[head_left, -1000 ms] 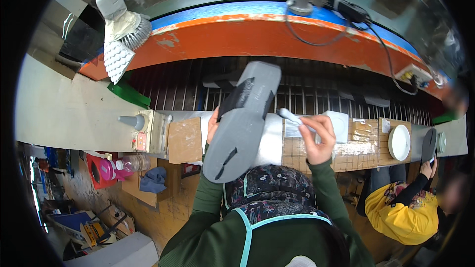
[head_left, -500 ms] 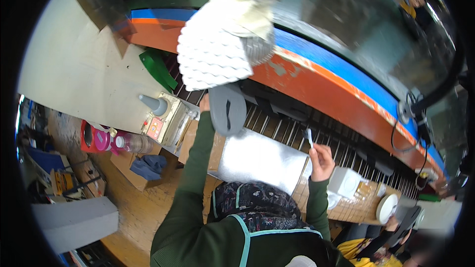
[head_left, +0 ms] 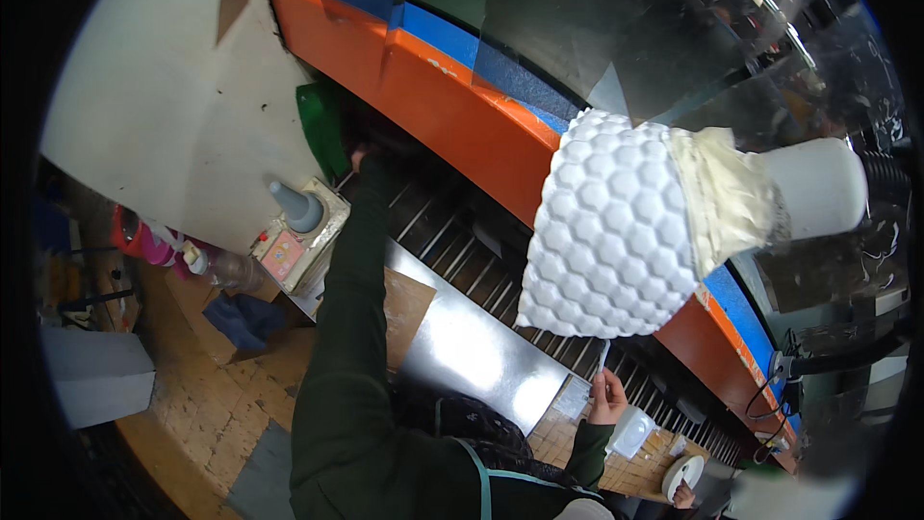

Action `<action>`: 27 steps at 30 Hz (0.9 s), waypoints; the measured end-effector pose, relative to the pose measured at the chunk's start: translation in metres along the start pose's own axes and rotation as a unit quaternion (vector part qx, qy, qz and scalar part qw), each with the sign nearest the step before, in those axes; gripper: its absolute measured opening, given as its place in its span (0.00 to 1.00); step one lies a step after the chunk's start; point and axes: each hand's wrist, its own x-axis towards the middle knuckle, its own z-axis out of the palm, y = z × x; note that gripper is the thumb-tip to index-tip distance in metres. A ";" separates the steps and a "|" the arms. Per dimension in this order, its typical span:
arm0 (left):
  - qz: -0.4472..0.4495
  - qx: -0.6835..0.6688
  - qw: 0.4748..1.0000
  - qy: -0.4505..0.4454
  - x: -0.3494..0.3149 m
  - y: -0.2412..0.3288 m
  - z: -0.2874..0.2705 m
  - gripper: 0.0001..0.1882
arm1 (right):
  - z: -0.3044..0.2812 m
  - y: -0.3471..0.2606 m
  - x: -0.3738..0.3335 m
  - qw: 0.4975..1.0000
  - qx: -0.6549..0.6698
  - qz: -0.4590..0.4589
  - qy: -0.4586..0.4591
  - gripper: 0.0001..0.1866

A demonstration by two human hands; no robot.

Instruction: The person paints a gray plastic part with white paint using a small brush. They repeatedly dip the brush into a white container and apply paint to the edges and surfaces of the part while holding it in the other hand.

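My left arm in a dark green sleeve stretches far out over the black roller conveyor. My left hand is small and shadowed beneath the orange rail; what it holds is hidden. My right hand stays near my body, pinching a thin white stick that points up. Between my arms a shiny metal sheet lies next to a brown cardboard piece. No shoe sole shows.
A white honeycomb-patterned cover hangs close in front of the camera. A grey cone-tipped bottle stands in a box at left, near a green object and a pink bottle. A white dish and another person's hand sit at lower right.
The view has swung left and down. My left arm has reached farther out along the conveyor; the grey sole it held is out of sight. My right hand keeps the stick.
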 end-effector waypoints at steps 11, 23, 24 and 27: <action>0.062 0.105 0.992 0.033 0.036 0.002 -0.002 0.31 | 0.001 0.003 -0.010 0.999 -0.030 0.040 0.010 0.09; -0.023 0.194 0.968 -0.160 -0.184 -0.054 0.010 0.38 | -0.026 0.013 -0.034 0.981 0.142 0.130 -0.012 0.12; -0.087 0.167 0.963 -0.192 -0.203 -0.060 0.019 0.39 | -0.030 0.015 -0.038 0.974 0.175 0.146 -0.001 0.12; -0.301 0.002 0.929 -0.213 -0.239 -0.060 0.040 0.48 | -0.050 0.021 -0.057 0.952 0.251 0.174 -0.008 0.14</action>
